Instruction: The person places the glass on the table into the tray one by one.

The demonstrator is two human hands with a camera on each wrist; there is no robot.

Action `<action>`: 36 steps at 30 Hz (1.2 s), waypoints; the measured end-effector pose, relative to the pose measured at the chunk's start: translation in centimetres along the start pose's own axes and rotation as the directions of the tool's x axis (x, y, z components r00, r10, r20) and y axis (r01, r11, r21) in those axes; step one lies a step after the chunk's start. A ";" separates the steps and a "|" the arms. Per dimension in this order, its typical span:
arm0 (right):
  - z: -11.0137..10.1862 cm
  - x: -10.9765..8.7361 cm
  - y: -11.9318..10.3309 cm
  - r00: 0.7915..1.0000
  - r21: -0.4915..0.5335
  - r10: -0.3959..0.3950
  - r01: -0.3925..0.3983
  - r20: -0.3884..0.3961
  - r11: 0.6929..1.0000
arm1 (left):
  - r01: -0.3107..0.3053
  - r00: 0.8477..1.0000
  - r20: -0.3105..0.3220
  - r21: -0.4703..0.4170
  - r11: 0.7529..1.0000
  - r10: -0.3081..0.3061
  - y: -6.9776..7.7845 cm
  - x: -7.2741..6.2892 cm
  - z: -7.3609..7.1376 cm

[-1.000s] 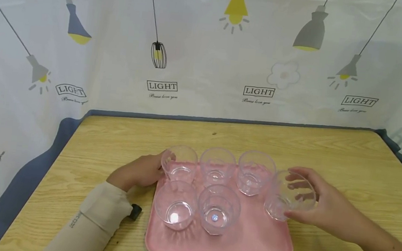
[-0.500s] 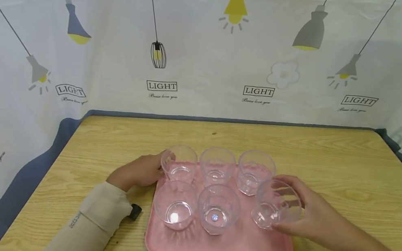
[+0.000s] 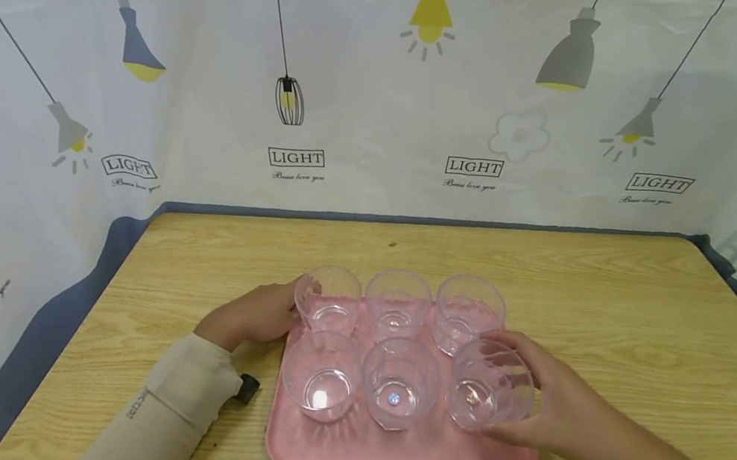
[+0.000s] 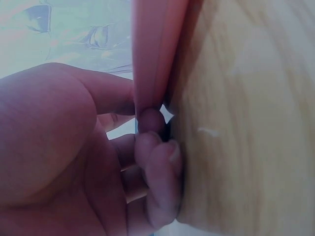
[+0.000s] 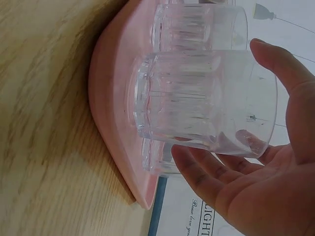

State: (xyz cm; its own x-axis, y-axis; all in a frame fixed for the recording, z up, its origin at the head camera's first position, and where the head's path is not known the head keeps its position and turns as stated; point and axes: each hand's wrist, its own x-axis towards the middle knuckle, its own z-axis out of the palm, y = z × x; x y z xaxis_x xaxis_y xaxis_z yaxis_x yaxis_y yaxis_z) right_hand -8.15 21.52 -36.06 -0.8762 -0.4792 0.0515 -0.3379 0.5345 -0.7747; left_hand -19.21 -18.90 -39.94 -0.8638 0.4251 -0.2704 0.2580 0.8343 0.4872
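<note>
My right hand (image 3: 565, 415) grips a clear plastic cup (image 3: 489, 396) at the right of the pink tray (image 3: 398, 459). Seen from the right wrist, the thumb lies near the rim of the upright cup (image 5: 197, 98) and the fingers curve round its other side; its base is right at the tray's surface. Several matching clear cups stand upright on the tray, among them the front middle cup (image 3: 399, 383) just to its left. My left hand (image 3: 265, 313) holds the tray's left edge. In the left wrist view, its fingers (image 4: 160, 182) curl at the tray's rim (image 4: 157, 49).
The tray lies on a wooden table (image 3: 637, 303). Three cups line its back, the rear left cup (image 3: 329, 293) beside my left hand. At the front left stands another cup (image 3: 322, 375). A white curtain (image 3: 367, 110) printed with lamps hangs behind the table.
My right hand has brought the cup leftward and toward me, from the tray's right edge to beside the front middle cup. My left hand has stayed at the tray's edge.
</note>
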 end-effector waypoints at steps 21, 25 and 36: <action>0.8 0.2 0.5 1.000 0.016 0.025 -0.025 0.019 1.000 | 0.004 1.000 -0.006 -0.013 1.000 -0.004 0.1 0.2 0.2; 0.9 0.1 0.5 0.999 0.037 0.034 -0.035 0.031 0.999 | 0.003 1.000 0.000 -0.004 1.000 -0.003 0.0 0.3 0.2; 0.9 0.1 0.6 0.999 0.022 0.034 -0.035 0.026 0.999 | 0.003 1.000 -0.004 -0.002 1.000 -0.003 0.1 0.0 0.0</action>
State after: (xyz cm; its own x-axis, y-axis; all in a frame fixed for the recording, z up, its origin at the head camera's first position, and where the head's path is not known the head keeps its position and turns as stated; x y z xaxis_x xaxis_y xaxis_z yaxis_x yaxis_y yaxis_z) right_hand -8.07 21.13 -37.07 -0.8780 -0.4785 0.0084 -0.2995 0.5358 -0.7895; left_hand -19.18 -18.84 -39.91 -0.8662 0.4215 -0.2685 0.2549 0.8347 0.4882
